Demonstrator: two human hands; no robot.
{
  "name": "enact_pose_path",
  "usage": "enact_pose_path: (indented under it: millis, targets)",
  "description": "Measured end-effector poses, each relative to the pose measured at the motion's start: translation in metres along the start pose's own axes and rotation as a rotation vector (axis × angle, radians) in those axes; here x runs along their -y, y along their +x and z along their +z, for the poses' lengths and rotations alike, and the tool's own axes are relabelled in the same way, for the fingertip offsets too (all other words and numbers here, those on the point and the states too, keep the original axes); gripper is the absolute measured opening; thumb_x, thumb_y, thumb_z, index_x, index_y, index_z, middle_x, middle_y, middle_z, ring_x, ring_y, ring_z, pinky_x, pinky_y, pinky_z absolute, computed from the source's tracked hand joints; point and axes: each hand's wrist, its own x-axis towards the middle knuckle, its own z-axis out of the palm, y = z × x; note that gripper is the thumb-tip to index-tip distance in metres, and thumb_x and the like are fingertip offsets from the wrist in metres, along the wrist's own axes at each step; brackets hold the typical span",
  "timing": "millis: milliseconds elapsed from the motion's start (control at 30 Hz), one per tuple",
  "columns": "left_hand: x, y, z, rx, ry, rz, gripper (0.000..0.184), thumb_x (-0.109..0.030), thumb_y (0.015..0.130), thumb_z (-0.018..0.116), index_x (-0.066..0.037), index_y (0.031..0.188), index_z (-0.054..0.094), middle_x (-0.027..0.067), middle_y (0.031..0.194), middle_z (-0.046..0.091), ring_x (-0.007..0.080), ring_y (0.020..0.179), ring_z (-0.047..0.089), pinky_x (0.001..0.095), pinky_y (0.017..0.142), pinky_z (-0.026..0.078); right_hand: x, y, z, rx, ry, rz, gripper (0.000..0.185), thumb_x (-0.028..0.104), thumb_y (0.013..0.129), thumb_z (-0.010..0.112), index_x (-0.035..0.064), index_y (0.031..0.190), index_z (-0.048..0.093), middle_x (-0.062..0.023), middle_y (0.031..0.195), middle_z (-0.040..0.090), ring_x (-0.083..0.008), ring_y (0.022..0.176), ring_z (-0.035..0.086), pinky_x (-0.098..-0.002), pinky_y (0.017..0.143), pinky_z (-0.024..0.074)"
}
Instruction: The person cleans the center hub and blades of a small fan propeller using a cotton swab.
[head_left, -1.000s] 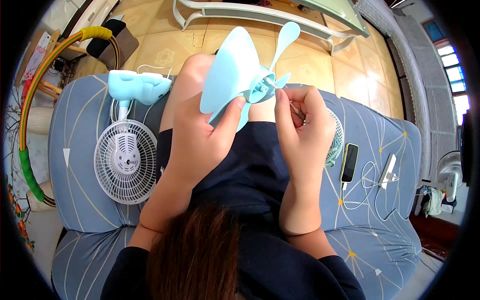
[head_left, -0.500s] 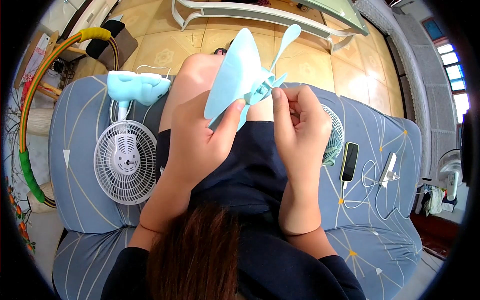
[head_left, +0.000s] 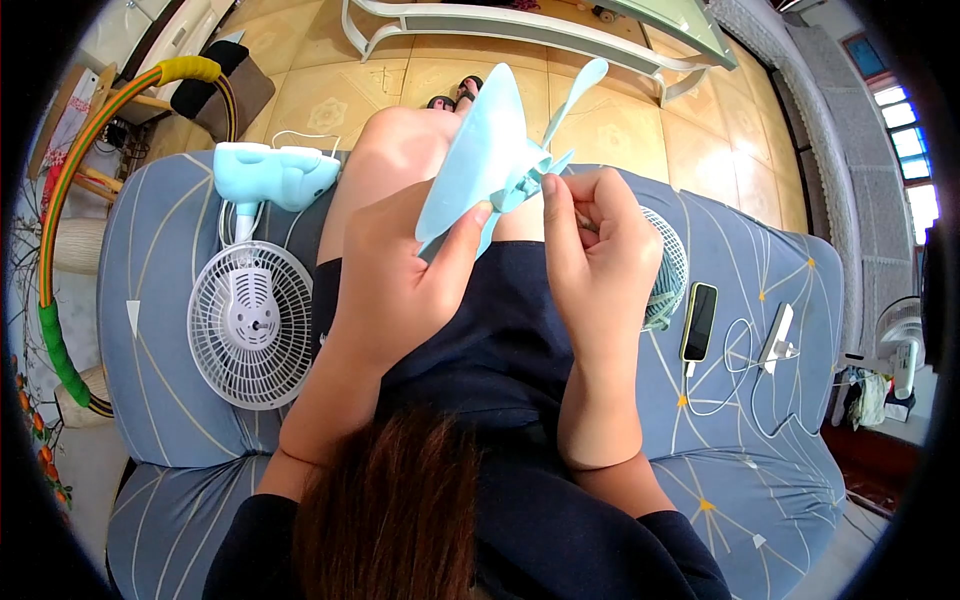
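Note:
A light-blue fan blade (head_left: pixel 478 150) is raised above my lap, its hub turned towards my right side. My left hand (head_left: pixel 405 270) is closed on it, thumb pressed near the hub. Beside the hub, my right hand (head_left: pixel 603 235) is closed in a pinch, thumb and forefinger tips at the hub's edge. Whatever those fingertips hold, if anything, is too small to make out. To my left, a white round fan grille (head_left: pixel 250 355) lies on the sofa, joined to a light-blue fan base (head_left: pixel 262 175).
A greenish round grille (head_left: pixel 668 270) lies partly behind my right hand. Further right on the patterned sofa (head_left: pixel 740 420) are a phone (head_left: pixel 699 322) with its cable and a white power strip (head_left: pixel 777 340). A striped hoop (head_left: pixel 48 240) stands at the left; a low table (head_left: pixel 520 22) is ahead.
The fan blade has tilted a little and shifted slightly right and down in my left hand. My right hand stays pinched at the hub. More of my feet shows beyond the blade.

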Motion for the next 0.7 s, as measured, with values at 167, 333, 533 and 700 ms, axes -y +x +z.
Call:
enact_pose_path:
  millis: [167,333,533,700]
  targets:
    - [0.004,0.000,-0.002,0.011,0.034,0.033,0.009,-0.004,0.090,0.063,0.004,0.087,0.065,0.0099,0.066,0.063,0.0167,0.053,0.057,0.0293,0.052,0.042,0.000,0.000,-0.001,0.010,-0.052,-0.018,0.018,0.003,0.089,0.068,-0.0037,0.078,0.056,-0.0007,0.062,0.053,-0.0013,0.059,0.043,-0.0171,0.051,0.0380]
    - [0.005,0.000,0.002,-0.013,0.031,0.059,0.009,-0.004,0.090,0.062,0.004,0.092,0.066,0.0115,0.069,0.065,0.0200,0.056,0.060,0.0302,0.053,0.044,0.003,0.001,-0.003,0.029,-0.063,0.012,0.019,0.003,0.089,0.068,-0.0039,0.077,0.055,-0.0017,0.062,0.053,-0.0019,0.060,0.044,-0.0180,0.052,0.0401]
    - [0.004,-0.001,0.003,0.002,0.055,0.033,0.009,-0.002,0.090,0.062,0.004,0.094,0.067,0.0126,0.073,0.066,0.0222,0.059,0.061,0.0303,0.056,0.046,0.008,-0.001,-0.006,0.033,-0.065,0.070,0.019,0.002,0.089,0.068,-0.0042,0.076,0.055,-0.0016,0.063,0.053,-0.0014,0.062,0.045,-0.0181,0.053,0.0418]
    - [0.006,0.004,-0.005,-0.012,0.160,0.048,0.013,0.000,0.087,0.062,0.005,0.099,0.064,0.0163,0.106,0.064,0.0251,0.080,0.065,0.0294,0.070,0.049,0.003,-0.002,-0.011,0.013,-0.063,0.057,0.015,0.008,0.085,0.069,0.0012,0.076,0.058,-0.0145,0.063,0.063,-0.0242,0.054,0.066,-0.0315,0.050,0.0493]
